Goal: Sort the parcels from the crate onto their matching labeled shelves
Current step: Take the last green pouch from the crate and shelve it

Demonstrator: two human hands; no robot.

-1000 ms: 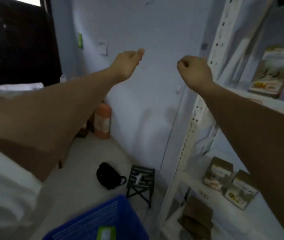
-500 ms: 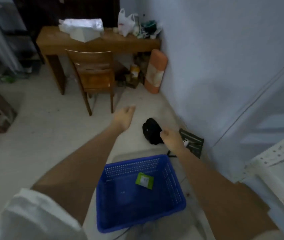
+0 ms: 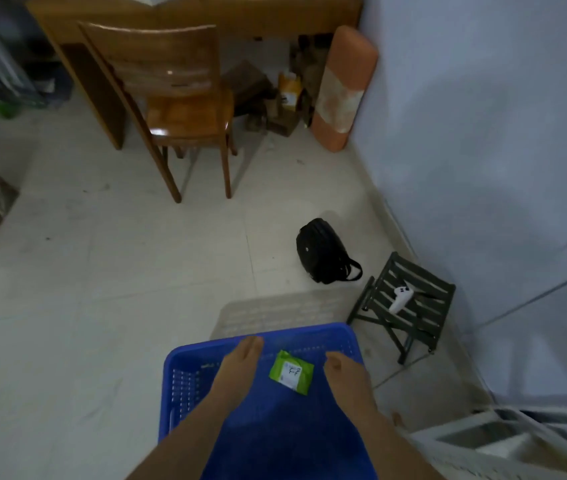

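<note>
Both hands reach down over the blue crate (image 3: 185, 386). The left hand (image 3: 240, 358) has its fingers straight and together, holding nothing; the right hand (image 3: 342, 370) has its fingers curled under — also empty. Between them a green parcel (image 3: 291, 372) with a white label lies on the crate floor. Farther right stands a dark slatted stool (image 3: 410, 306) bearing a white controller (image 3: 400, 298); a black bag (image 3: 322, 251) lies just left of it.
</note>
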